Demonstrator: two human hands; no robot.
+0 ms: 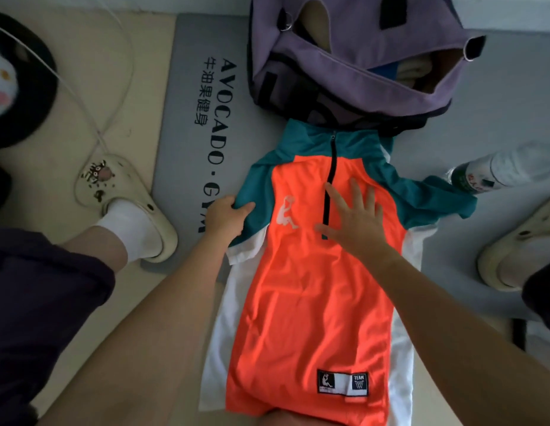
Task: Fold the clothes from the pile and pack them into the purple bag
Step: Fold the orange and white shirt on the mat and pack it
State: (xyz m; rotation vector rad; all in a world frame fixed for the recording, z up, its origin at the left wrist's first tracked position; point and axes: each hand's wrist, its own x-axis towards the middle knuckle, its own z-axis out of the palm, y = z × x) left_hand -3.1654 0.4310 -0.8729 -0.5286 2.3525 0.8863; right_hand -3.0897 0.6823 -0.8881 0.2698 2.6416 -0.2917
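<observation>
A grey gym mat (187,118) covers the floor. On it lies an orange shirt (310,287); the left hand (227,219) pinches its teal sleeve (255,192), the right hand (356,219) presses flat, fingers spread, on the chest. Beyond both hands sits the open purple bag (344,66).

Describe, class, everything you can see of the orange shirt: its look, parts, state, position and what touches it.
The shirt is bright orange in front, with teal shoulders and sleeves, white side panels, a black front zip, a white player logo and a black hem label. The thin, smooth fabric lies front-up and spread on the grey mat, collar against the purple bag. The left hand grips one teal sleeve; the right hand presses flat on the chest.
</observation>
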